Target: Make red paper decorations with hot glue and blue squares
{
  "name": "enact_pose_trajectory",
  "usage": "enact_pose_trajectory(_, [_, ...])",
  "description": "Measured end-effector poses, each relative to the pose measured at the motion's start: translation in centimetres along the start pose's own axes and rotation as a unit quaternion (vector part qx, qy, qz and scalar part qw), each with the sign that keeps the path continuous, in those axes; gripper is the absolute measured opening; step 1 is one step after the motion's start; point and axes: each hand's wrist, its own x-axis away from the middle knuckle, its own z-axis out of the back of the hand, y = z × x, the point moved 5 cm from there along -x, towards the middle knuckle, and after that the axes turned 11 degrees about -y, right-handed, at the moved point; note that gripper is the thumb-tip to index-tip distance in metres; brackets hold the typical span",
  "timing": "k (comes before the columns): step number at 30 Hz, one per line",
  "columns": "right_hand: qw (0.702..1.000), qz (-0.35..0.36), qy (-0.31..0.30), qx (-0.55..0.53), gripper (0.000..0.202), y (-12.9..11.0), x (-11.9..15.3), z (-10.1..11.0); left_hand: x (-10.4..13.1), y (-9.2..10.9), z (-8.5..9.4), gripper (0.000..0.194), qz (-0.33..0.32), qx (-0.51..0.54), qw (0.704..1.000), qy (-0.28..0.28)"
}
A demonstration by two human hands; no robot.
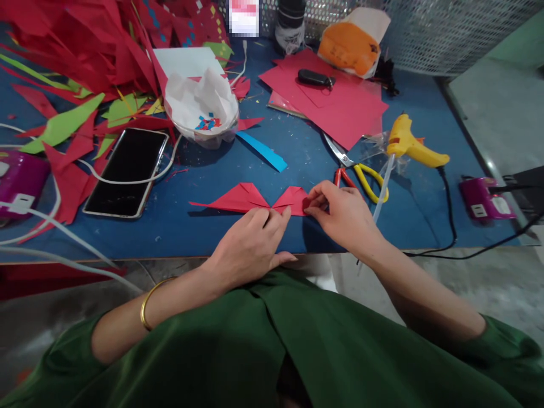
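A folded red paper piece [240,198] lies on the blue table near its front edge, its thin pointed tip toward the left. My left hand [250,241] rests on the lower middle of the paper, fingertips pressing it down and thumb apart below the table edge. At the paper's right end, my right hand [335,212] pinches the red paper between thumb and fingers. Scissors [346,161] with one red and one yellow handle lie just beyond my right hand. A blue paper strip [262,151] is behind the folded paper.
Behind are a bowl [204,110] with small paper bits, red sheets [327,96] and a black key fob [315,78]. A yellow glue gun [412,144] with a cord is at right. At left lie a phone [127,170], white cables and heaped red and green paper [80,62].
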Motion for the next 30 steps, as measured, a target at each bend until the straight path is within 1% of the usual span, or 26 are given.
enact_pose_trajectory(10, [0.999, 0.007, 0.028, 0.038, 0.008, 0.7, 0.7, 0.1, -0.2, 0.2, -0.2, 0.078, 0.013, -0.007, 1.000, -0.021])
enact_pose_trajectory(16, [0.997, -0.009, 0.033, 0.075, 0.006, 1.3, 1.5, 0.5, -0.3, 0.3, -0.1, 0.074, 0.021, 0.000, 0.999, -0.027])
enact_pose_trajectory(20, [0.996, -0.036, 0.028, 0.074, 0.007, 1.9, 1.8, 0.9, -0.4, 0.3, -0.1, 0.072, 0.021, 0.001, 0.999, -0.027])
enact_pose_trajectory(26, [0.999, -0.048, -0.008, 0.016, 0.009, 2.3, 1.6, 1.5, -0.3, 0.3, -0.1, 0.072, 0.028, 0.000, 0.999, -0.025])
enact_pose_trajectory(30, [0.997, -0.053, -0.011, 0.056, 0.013, 2.3, 1.2, 1.6, -0.2, 0.3, -0.1, 0.073, 0.029, -0.004, 0.999, -0.022])
